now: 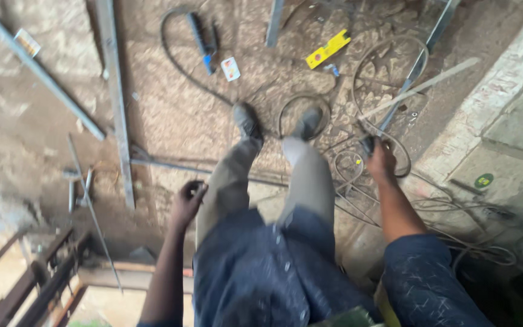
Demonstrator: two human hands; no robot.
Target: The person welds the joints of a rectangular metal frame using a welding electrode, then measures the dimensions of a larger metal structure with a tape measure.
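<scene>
Nearest the camera, a dark blue garment is seen over grey trousers, the legs stretched forward. The left hand is curled shut beside the left knee; something small and dark seems to be pinched in it, though what it is cannot be told through the blur. The right hand is closed around a dark handle, from which a thin cable loops away across the floor.

The step in hand is judged to be the taking up of this corded tool: the grip is made, yet the tool is low, just above the floor at the right of the right leg. A lift clear of the tangled wires beside it would be called for next, with care that the loops are not dragged along.

The handle looks short, dark and worn; its working end is hidden.

Further out, two dark shoes are seen, one set inside a wire ring. Beyond, a yellow level, a blue-handled tool and long steel bars are scattered.
</scene>
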